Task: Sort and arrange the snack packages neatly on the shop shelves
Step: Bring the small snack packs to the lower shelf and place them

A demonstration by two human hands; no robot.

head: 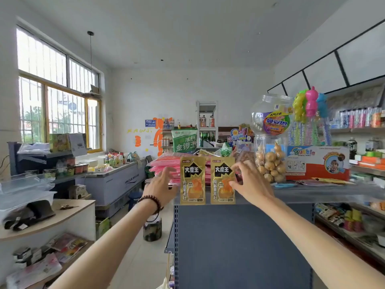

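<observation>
Packets front and centre: two matching gold snack pouches stand upright, side by side, on the near edge of the blue shelf unit (239, 236). The left packet (192, 180) and right packet (222, 180) both face us, with a slim gap between them.

The right hand (250, 182) pinches the right packet by its right edge, fingers up high and thumb lower down. The left hand (161, 184) is wide, fingers spread and holding nothing, just left of the left packet. Whether it touches the packet I cannot tell.

Behind the pair sits a stack of pink packs (162, 165). Further right are a clear jar of round golden sweets (268, 161) and a Bubble box (316, 161).

The step in hand, by my reading, is squaring up this pair. A light pinch will avoid creasing the foil. Nudge the right packet until its top lines up with its neighbour, and set the base flat before letting go. These thin pouches look tippy so near the edge, so the open hand would serve best as a steadying stop against the left packet. I'd lean both slightly back against the pink stack.
</observation>
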